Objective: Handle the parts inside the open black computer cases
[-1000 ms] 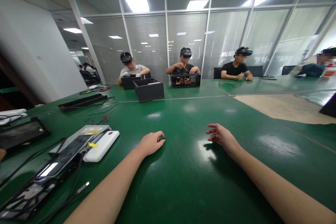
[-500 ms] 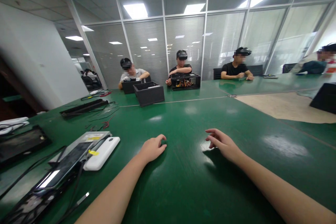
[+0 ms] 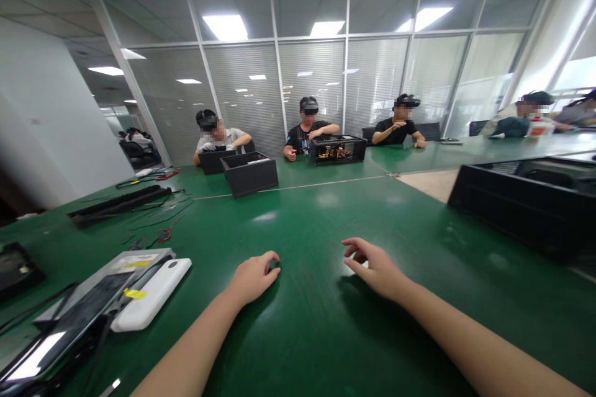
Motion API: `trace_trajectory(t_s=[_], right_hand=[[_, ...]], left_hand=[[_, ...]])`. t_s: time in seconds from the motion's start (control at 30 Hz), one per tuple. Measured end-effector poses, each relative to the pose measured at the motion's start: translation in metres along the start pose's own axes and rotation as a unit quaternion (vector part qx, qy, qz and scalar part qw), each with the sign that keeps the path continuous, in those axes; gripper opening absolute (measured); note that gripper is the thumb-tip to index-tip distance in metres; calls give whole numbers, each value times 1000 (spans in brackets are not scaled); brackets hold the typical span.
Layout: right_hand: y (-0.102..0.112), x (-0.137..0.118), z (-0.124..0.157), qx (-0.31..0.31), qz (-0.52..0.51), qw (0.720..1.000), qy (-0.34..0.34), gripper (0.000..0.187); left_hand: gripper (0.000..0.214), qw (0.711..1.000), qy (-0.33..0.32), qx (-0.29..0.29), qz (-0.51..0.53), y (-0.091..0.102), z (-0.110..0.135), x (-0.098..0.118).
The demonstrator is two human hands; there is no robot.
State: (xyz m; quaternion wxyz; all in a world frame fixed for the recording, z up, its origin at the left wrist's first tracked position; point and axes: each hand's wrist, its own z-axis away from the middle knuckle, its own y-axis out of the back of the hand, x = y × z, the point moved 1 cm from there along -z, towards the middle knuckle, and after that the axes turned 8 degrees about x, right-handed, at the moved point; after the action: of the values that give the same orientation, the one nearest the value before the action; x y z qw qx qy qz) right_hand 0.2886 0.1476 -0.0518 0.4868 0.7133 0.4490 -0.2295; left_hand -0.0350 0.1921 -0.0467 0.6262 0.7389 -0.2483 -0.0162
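Black case (image 3: 516, 217) moves further in at right, hiding most of the tan patch (image 3: 426, 181).

It's on the green table (image 3: 302, 329), beyond your right hand (image 3: 370, 267), not touching. That hand: fingers loosely curled, thumb apart, nothing held; looks just above the surface. Left hand (image 3: 255, 278): relaxed curl, nothing seen in the grip; can't tell if it touches the table. Wide spacing likely leaves room between. White device (image 3: 156, 294) lies left, probably parked aside. Since the earlier frame: view swings right; co-worker (image 3: 395, 135) opposite raises a hand.
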Motion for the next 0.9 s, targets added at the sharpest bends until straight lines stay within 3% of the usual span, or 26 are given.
trace_trajectory(t_s=[0.17, 0.33, 0.43, 0.53, 0.6, 0.7, 0.77, 0.9], right_hand=[[-5, -26, 2, 63, 156, 983, 77, 43], [-5, -53, -18, 139, 337, 928, 80, 67], [19, -53, -51, 229, 431, 870, 66, 79], [60, -39, -85, 298, 518, 801, 21, 81], [86, -23, -102, 282, 557, 779, -56, 75], [109, 0, -116, 231, 564, 778, -152, 55], [114, 8, -119, 225, 564, 777, -165, 46], [111, 4, -115, 217, 567, 775, -174, 52]], left_hand=[[25, 1000, 6, -1, -5, 0, -3, -1], [26, 1000, 16, -3, -9, -1, -6, 0], [26, 1000, 10, 1, -9, -2, -5, -1], [27, 1000, 6, 6, -9, -2, -3, -3], [27, 1000, 8, 8, -10, -3, -3, -4], [26, 1000, 11, 16, -20, -7, -6, -4], [25, 999, 8, 28, -36, -12, -11, -4], [27, 995, 6, 49, -82, -24, -23, 0]])
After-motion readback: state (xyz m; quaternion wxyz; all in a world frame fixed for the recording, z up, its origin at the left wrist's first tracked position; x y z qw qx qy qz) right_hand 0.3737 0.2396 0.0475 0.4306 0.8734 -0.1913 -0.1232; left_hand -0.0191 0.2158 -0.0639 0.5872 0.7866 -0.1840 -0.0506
